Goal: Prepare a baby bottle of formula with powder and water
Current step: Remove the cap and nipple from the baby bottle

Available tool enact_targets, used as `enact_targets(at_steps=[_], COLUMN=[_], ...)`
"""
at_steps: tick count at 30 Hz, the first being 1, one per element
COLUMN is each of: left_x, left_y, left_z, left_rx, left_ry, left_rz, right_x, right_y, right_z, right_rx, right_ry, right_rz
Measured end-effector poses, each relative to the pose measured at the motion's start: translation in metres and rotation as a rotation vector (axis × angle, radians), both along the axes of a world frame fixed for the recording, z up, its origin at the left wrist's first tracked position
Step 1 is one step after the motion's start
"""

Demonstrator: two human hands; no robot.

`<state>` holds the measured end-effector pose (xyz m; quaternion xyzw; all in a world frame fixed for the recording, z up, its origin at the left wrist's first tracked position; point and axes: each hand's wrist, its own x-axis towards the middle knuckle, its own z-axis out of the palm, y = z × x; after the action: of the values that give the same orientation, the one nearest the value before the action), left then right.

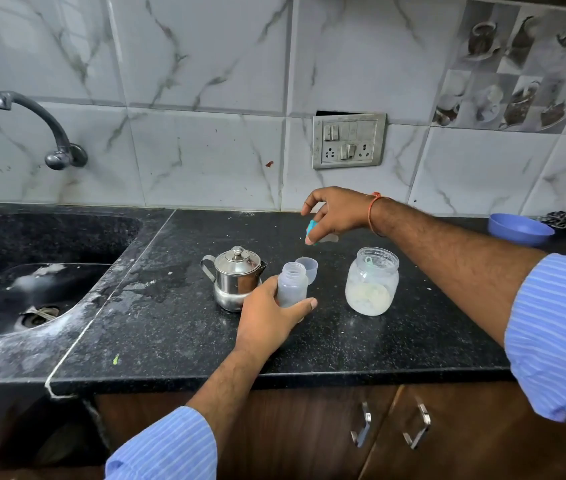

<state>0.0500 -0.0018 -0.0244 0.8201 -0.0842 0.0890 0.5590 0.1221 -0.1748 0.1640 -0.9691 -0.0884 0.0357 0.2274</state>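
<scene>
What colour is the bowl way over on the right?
The bowl is blue-purple, plain with no pattern, seen in the head view.

Both forearms are bare and hairy, with shirt sleeves pushed up toward the elbows. The left sleeve [162, 445] and the right sleeve [558, 334] are light blue cloth with fine, closely spaced darker blue stripes. The right wrist carries a thin orange thread bracelet [372, 213], knotted at its 12 o'clock side.
</scene>
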Motion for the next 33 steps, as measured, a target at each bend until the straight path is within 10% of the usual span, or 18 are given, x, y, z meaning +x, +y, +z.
enact_targets(at_steps=[11, 33], left_x=[0.002, 0.003], left_y=[0.000, 0.001], left_z=[-0.002, -0.002], left_rx=[-0.028, -0.013], left_ry=[0.011, 0.004], left_rz=[-0.011, -0.012], right_x=[0.036, 0.047], right_y=[-0.004, -0.004], right_z=[-0.035, -0.063], right_rx=[0.184, -0.116], right_ry=[0.029, 0.107], right_rz=[-0.039, 0.110])
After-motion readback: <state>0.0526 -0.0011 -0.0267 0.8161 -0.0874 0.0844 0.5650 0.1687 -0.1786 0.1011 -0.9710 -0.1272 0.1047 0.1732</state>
